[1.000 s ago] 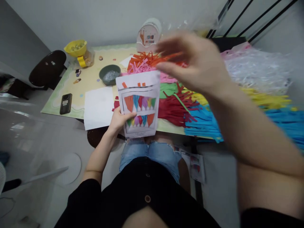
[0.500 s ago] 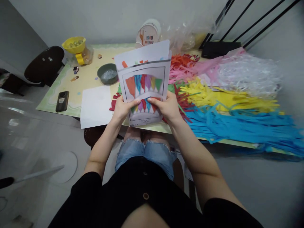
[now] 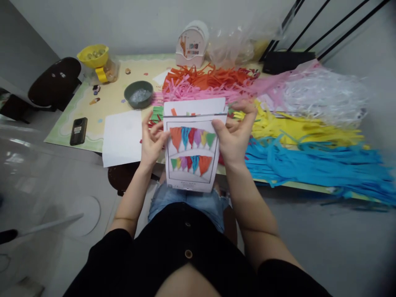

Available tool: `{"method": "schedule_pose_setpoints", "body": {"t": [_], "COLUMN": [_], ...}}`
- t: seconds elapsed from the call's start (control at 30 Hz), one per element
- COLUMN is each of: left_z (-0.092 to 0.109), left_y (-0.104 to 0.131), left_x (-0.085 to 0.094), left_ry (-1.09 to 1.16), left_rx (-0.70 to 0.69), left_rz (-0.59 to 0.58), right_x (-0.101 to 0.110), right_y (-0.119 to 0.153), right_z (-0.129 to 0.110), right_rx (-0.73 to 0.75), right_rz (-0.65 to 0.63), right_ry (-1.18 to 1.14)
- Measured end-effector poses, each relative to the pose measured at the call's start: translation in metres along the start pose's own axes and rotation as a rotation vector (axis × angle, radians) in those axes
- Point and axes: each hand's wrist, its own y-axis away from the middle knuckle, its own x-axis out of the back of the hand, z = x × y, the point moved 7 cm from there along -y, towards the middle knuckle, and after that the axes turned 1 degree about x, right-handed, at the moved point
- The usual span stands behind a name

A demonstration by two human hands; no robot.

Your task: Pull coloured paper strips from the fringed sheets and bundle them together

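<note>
Between my hands is a small stack of printed sheets (image 3: 190, 152), held over the table's front edge and my lap. Its top sheet shows two rows of coloured tassel garlands inside a dark frame. My left hand (image 3: 153, 142) pinches the left edge of the stack, thumb in front. On the right edge my right hand (image 3: 236, 136) grips the upper part, its thumb on the front and its fingers partly behind. Behind the stack lie orange paper strips (image 3: 204, 78) and pink strips (image 3: 198, 93). Green strips (image 3: 157, 113) show beside my left hand.
Yellow strips (image 3: 287, 126) and blue strips (image 3: 309, 163) spread along the right, below clear plastic film (image 3: 324, 93). A dark bowl (image 3: 139, 95), a white sheet (image 3: 121, 138), a phone (image 3: 78, 131) and a yellow-topped container (image 3: 94, 57) lie left. A brown stool (image 3: 54, 82) stands beyond.
The sheets have come down and closer to my body, uncovering the orange and pink strips. My hands have shifted from the lower middle to the side edges of the stack.
</note>
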Motion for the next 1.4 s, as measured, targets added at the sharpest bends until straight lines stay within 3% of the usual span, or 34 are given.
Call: {"method": "schedule_pose_setpoints", "body": {"t": [0.07, 0.13, 0.33, 0.57, 0.8, 1.03, 1.2, 1.4], "left_z": [0.01, 0.015, 0.007, -0.023, -0.055, -0.05, -0.045, -0.046], "left_y": [-0.002, -0.003, 0.002, 0.014, 0.033, 0.04, 0.033, 0.03], "left_x": [0.003, 0.001, 0.003, 0.014, 0.023, 0.026, 0.021, 0.02], "left_ry": [-0.053, -0.071, -0.079, -0.071, -0.125, -0.133, -0.008, -0.008], "left_rx": [-0.09, -0.13, -0.135, 0.028, 0.23, 0.304, 0.359, 0.544], "left_rz": [0.078, 0.084, 0.1, 0.081, 0.004, 0.004, -0.066, -0.134], "right_x": [-0.003, -0.002, 0.005, 0.015, 0.023, 0.026, 0.02, 0.025], "right_y": [0.008, 0.012, 0.019, 0.036, 0.056, 0.062, 0.061, 0.054], "right_z": [0.005, 0.007, 0.006, 0.037, 0.068, 0.074, 0.072, 0.056], "right_rx": [-0.015, -0.007, 0.038, -0.161, -0.266, -0.36, -0.477, -0.43], "right_rz": [0.009, 0.05, 0.126, 0.076, -0.07, -0.129, -0.286, -0.273], "right_ry": [0.005, 0.006, 0.082, -0.026, -0.005, -0.083, -0.146, -0.062]}}
